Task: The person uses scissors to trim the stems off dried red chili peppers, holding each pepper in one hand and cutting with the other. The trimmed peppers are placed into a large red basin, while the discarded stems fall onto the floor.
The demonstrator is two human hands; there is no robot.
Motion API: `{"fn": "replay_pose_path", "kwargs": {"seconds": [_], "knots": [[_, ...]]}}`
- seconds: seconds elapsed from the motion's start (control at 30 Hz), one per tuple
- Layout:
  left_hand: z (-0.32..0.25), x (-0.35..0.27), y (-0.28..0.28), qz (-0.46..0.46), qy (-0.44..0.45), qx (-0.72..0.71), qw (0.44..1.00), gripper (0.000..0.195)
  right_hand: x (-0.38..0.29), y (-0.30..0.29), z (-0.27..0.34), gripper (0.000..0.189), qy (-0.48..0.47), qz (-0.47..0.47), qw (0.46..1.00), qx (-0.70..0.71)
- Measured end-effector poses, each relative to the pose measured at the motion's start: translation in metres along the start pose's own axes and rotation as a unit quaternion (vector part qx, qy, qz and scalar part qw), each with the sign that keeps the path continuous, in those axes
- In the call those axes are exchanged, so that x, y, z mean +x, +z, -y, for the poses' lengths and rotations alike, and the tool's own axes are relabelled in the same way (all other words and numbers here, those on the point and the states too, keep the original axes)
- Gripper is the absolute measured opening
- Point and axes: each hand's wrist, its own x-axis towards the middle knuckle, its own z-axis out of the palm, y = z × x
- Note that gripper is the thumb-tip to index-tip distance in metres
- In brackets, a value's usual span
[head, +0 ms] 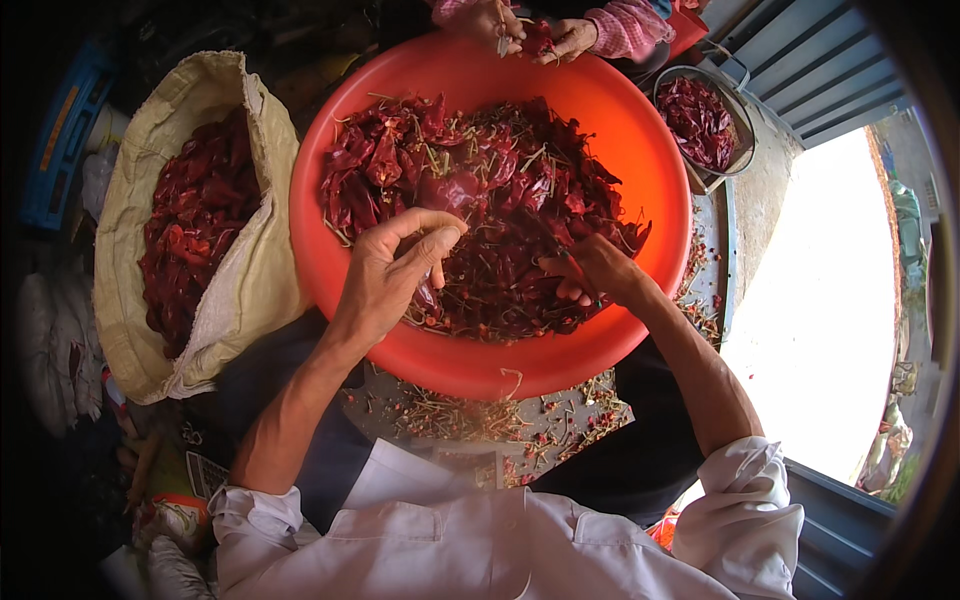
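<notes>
A large red plastic basin [495, 367] lies before me, heaped with dried red chili peppers [450, 180] and bits of stem. My left hand [405, 262] is over the near left part of the heap, thumb and forefinger curled together; a dried pepper shows just beneath its fingers, and whether they grip it is unclear. Over the right side of the heap, my right hand [589, 274] is closed around a slim tool with red and dark handles [577, 271], perhaps scissors, its far end lost among the dark peppers.
An open woven sack [240, 285] of dried peppers stands left of the basin. Across the rim, another person's hands [536, 41] hold a pepper and a small tool. A metal bowl [697, 120] of peppers sits at upper right. Cut stems [465, 412] litter the floor below the basin.
</notes>
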Motion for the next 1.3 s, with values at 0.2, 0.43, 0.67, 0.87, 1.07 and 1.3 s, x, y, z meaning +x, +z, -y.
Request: {"fn": "replay_pose_path", "kwargs": {"seconds": [0.2, 0.43, 0.67, 0.87, 1.07, 1.3], "knots": [[-0.002, 0.002, 0.000, -0.008, -0.010, 0.043, 0.999, 0.015, -0.017, -0.003, 0.013, 0.036, -0.055, 0.021, 0.998, 0.014], [-0.004, 0.003, -0.001, -0.030, 0.054, 0.239, 0.969, 0.048, -0.069, -0.006, 0.051, 0.039, -0.086, 0.112, 0.989, 0.053], [-0.006, 0.007, 0.008, -0.095, 0.212, 0.357, 0.905, 0.062, -0.094, 0.004, 0.064, 0.048, -0.091, 0.219, 0.960, 0.150], [-0.008, 0.006, 0.005, -0.054, 0.153, 0.280, 0.946, 0.030, -0.104, 0.008, 0.063, 0.050, -0.108, 0.260, 0.942, 0.183], [-0.006, 0.010, -0.004, -0.023, 0.133, 0.238, 0.962, 0.018, -0.088, 0.022, 0.049, 0.045, -0.244, 0.138, 0.960, 0.005], [0.003, 0.009, -0.007, -0.024, 0.074, 0.181, 0.980, 0.023, -0.083, 0.029, 0.047, 0.041, -0.298, -0.086, 0.934, -0.175]]}}
